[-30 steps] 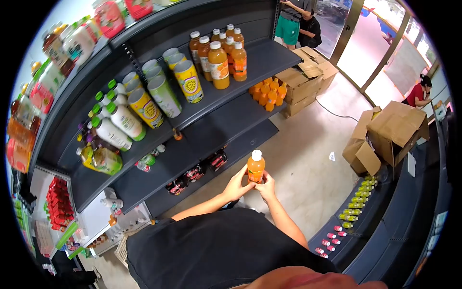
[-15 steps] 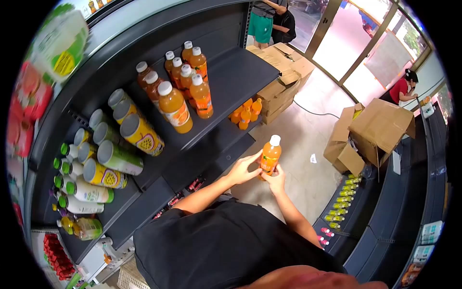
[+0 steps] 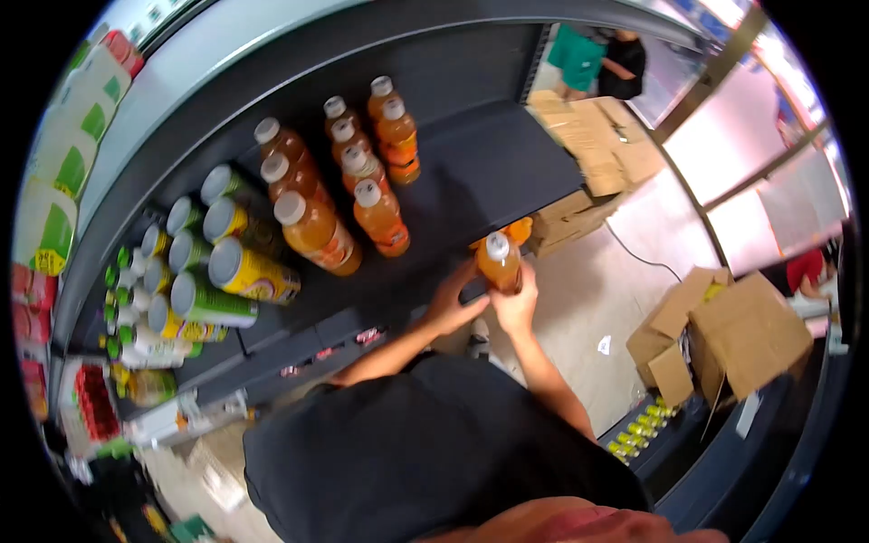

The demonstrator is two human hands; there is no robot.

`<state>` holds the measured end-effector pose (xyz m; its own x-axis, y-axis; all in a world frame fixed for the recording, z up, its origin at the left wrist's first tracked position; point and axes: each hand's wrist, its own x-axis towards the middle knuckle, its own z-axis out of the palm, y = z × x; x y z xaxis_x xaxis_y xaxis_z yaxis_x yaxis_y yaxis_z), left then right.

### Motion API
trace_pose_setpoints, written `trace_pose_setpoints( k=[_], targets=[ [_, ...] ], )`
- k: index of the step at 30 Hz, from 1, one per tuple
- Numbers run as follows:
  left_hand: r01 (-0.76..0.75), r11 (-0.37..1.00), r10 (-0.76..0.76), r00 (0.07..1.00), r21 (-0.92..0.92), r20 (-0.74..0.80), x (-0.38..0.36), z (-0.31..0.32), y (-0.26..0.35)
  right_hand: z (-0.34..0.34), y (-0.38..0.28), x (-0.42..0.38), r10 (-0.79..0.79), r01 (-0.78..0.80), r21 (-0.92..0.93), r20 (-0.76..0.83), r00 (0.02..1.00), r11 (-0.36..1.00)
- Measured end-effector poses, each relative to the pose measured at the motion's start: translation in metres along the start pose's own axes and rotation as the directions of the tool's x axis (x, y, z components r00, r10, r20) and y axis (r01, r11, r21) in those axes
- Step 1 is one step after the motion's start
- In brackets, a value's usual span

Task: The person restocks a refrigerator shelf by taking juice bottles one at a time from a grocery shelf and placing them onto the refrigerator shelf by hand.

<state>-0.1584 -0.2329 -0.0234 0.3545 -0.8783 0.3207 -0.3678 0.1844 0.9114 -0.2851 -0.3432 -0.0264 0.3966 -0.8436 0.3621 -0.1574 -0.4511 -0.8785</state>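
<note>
An orange drink bottle (image 3: 500, 262) with a white cap is held upright in front of the shelf edge. My right hand (image 3: 516, 303) is wrapped round its lower right side. On its left is my left hand (image 3: 455, 303), fingers curved against the bottle; blur hides their exact contact. Rows of similar orange bottles (image 3: 380, 217) stand on the dark shelf (image 3: 489, 154) to the left of the held one. Larger orange bottles (image 3: 317, 233) are beside them, then yellow and green cans (image 3: 253, 271).
Open cardboard boxes (image 3: 747, 335) lie on the floor at right. More cardboard (image 3: 597, 145) is stacked beyond the shelf end. People (image 3: 625, 63) are near the glass doors, and another person (image 3: 807, 276) is at the far right. Yellow-green bottles (image 3: 643, 430) line a low shelf.
The view has turned left and come closer to the shelf. The bottle and both hands have moved nearer the shelf edge, and the bottle's cap now points more toward the camera.
</note>
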Motion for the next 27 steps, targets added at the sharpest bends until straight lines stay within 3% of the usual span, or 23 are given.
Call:
trace_pose_setpoints(
  k=[2,4,5,6,8,14,15,18,21,24,25,27],
  targets=[
    [-0.037,0.999,0.041,0.989,0.027,-0.145,0.023,-0.001,0.009,0.017,0.015,0.03,0.075,-0.092,0.251,0.074,0.994,0.964],
    [-0.039,0.991,0.062,0.98,0.127,-0.188,0.042,-0.003,0.003,0.018,0.011,0.067,-0.115,0.108,0.046,0.2,0.973,0.993],
    [-0.039,0.984,0.075,0.976,0.175,-0.203,0.05,-0.004,0.001,0.023,0.006,0.083,-0.215,0.196,0.109,0.211,0.954,0.975],
    [0.009,0.994,0.018,0.972,0.113,-0.234,0.059,-0.005,0.004,0.029,0.006,0.093,-0.241,0.209,0.152,0.233,0.942,0.966],
    [0.088,0.996,-0.091,0.953,-0.024,-0.288,0.074,-0.005,0.008,0.038,0.001,0.099,-0.192,0.137,0.231,0.233,0.953,0.963],
    [0.035,0.98,0.052,0.906,0.196,-0.419,0.083,0.003,0.006,0.044,-0.002,0.101,-0.113,0.018,0.296,0.308,0.945,0.955],
    [0.036,0.976,0.061,0.902,0.215,-0.427,0.084,0.003,0.007,0.045,0.0,0.102,-0.132,0.01,0.328,0.352,0.927,0.945],
    [0.091,0.968,0.045,0.852,0.232,-0.522,0.087,0.004,0.018,0.039,-0.015,0.112,0.009,-0.147,0.181,0.599,0.8,0.972],
    [0.17,0.963,-0.01,0.798,0.209,-0.602,0.081,0.004,0.018,0.038,-0.016,0.118,-0.009,0.016,-0.004,0.674,0.739,1.0],
    [0.131,0.971,0.031,0.759,0.199,-0.65,0.074,0.013,0.023,0.029,-0.019,0.111,-0.066,0.186,-0.107,0.675,0.735,0.977],
    [0.129,0.93,0.126,0.769,0.345,-0.626,0.072,0.011,0.023,0.028,-0.018,0.11,-0.095,0.246,-0.136,0.668,0.738,0.96],
    [0.121,0.786,0.293,0.791,0.607,-0.537,0.068,0.009,0.023,0.023,-0.015,0.126,-0.236,0.241,0.102,0.737,0.633,0.965]
  ],
)
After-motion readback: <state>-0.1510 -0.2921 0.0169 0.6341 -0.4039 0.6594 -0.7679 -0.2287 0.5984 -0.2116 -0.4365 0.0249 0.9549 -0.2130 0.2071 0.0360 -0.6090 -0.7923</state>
